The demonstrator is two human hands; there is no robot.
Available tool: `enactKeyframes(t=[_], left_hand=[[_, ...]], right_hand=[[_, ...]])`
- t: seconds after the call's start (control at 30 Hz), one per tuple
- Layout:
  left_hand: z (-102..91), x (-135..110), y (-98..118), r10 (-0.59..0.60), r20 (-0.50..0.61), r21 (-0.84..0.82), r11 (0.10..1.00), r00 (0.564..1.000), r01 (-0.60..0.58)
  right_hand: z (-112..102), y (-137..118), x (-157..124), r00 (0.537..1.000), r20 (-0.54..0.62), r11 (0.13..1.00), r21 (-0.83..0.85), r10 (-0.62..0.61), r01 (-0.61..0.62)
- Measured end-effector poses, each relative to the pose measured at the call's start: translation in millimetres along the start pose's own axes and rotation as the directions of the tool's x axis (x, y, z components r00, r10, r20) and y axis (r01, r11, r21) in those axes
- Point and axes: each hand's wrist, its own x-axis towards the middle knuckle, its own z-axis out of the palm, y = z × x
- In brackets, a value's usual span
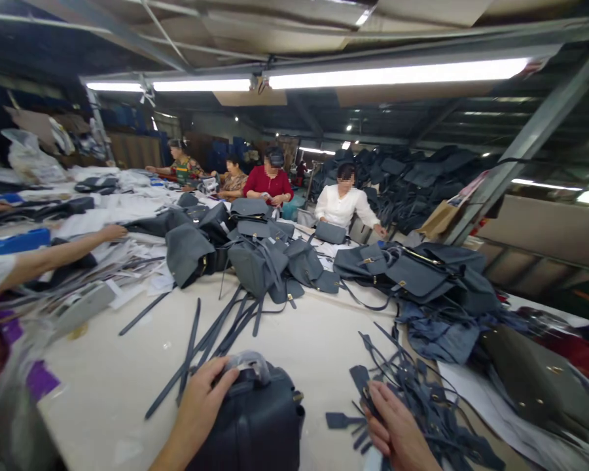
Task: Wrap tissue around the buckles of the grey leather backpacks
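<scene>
Barely in frame, the left hand (196, 409) grips a cut-off navy handbag (252, 428).

seated co-workers (344, 206) under fluorescent lights (397, 73)

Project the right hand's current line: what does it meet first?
The loose dark grey straps at the fingertips of the right hand. The fingers may already be touching them; depth is hard to judge from this view.
</scene>
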Motion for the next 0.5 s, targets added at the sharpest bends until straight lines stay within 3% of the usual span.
enactKeyframes(t=[0.07, 0.17, 0.27, 0.33, 0.5], left_hand=[[-0.9, -1, 5, 0.000, 0.004, 0.002, 1.000, 1.000, 0.000], [-2.8, -3, 6, -0.001, 0.005, -0.015, 1.000, 1.000, 0.001], [-5.0, -5, 6, 0.003, 0.012, -0.074, 0.997, 1.000, -0.002], [-6.1, -6, 6, 0.009, 0.008, -0.106, 0.994, 1.000, -0.008], [-6.1, -7, 8, 0.022, -0.012, -0.131, 0.991, 1.000, -0.023]], right_hand=[[44, 3, -23, 0.948, 0.267, 0.985, -0.035, 0.174, -0.171], [107, 21, -45, 0.839, 0.480, 0.966, -0.150, 0.257, -0.210], [150, 36, -48, 0.880, 0.429, 0.977, -0.152, 0.204, -0.152], [164, 39, -46, 0.917, 0.363, 0.985, -0.105, 0.164, -0.135], [162, 40, -45, 0.940, 0.327, 0.995, -0.054, 0.100, -0.086]])
